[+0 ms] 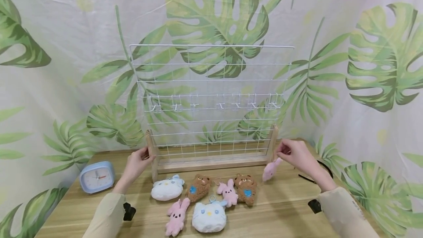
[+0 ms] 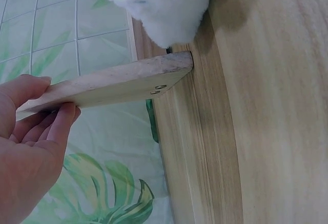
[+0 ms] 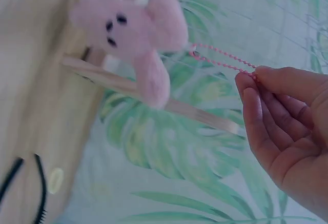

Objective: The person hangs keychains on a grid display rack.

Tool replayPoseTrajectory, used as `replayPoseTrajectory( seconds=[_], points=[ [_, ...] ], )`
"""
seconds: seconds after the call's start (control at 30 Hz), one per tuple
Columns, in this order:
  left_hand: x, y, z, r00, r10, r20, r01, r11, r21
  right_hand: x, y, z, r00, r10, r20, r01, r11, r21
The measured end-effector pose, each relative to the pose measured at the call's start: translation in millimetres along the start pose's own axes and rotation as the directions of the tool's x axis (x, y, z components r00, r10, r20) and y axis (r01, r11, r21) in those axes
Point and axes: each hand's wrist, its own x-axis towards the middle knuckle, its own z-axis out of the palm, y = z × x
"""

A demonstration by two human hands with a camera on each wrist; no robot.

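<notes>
My left hand point(image 1: 139, 162) grips the left wooden post point(image 2: 113, 83) of a white wire grid rack point(image 1: 211, 65), thumb on one side and fingers on the other. Between thumb and index finger my right hand point(image 3: 287, 116) pinches the pink ball chain point(image 3: 223, 56) of a pink bunny plush keychain point(image 3: 128, 26). The bunny hangs below the hand, beside the rack's right post point(image 1: 273, 140). White hooks point(image 1: 220, 105) sit in a row across the grid, with nothing hanging on them.
In front of the rack lie two white cat plushes point(image 1: 209, 217), two brown bear plushes point(image 1: 246, 191) and two other pink bunnies point(image 1: 177, 217). A blue alarm clock point(image 1: 97, 177) stands at the left. A black cord-like thing point(image 1: 307, 179) lies at the right. Leaf-print cloth point(image 1: 59, 94) hangs behind.
</notes>
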Motion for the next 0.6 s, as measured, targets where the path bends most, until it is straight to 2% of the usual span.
replayPoseTrajectory(
  seconds=[0.17,0.37,0.6],
  points=[
    [0.4,0.2,0.7,1.000,0.009,-0.014,-0.009,1.000,0.002,15.0,-2,-20,0.996,-0.017,-0.089,0.015,1.000,-0.023],
    [1.5,-0.3,2.3,1.000,0.021,-0.017,-0.021,1.000,0.003,35.1,-3,-43,0.971,-0.104,-0.217,0.096,0.994,-0.049],
    [0.1,-2.7,2.5,1.000,0.019,-0.016,-0.019,1.000,-0.002,56.5,-11,-62,0.945,-0.149,-0.293,0.137,0.989,-0.060]
  ],
)
